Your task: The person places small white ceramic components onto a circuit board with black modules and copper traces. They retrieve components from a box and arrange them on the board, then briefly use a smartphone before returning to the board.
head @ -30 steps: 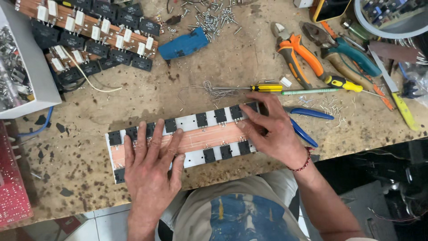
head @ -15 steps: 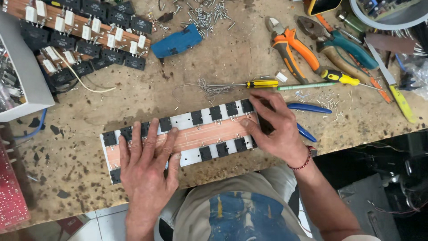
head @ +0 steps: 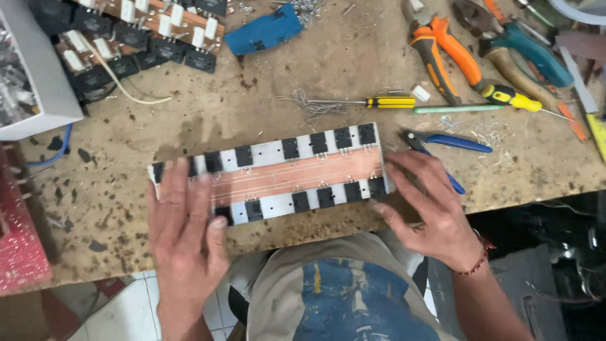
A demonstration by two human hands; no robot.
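Note:
A long board (head: 278, 173) with a copper strip down its middle and rows of black square components along both edges lies on the worn wooden workbench (head: 252, 82). My left hand (head: 183, 233) lies flat on the board's left end, fingers spread. My right hand (head: 429, 208) rests at the board's right end, its fingers touching the edge, holding nothing.
Blue-handled cutters (head: 451, 144) lie just beyond my right hand. Yellow screwdrivers (head: 391, 101), orange pliers (head: 442, 53) and teal pliers (head: 527, 47) lie further back right. A blue block (head: 264, 29), similar component boards (head: 139, 38) and a grey box (head: 31, 69) stand at back left.
My right hand has slid off the board's top to its right end, uncovering that end. The left hand has stayed on the left end. The view has moved closer.

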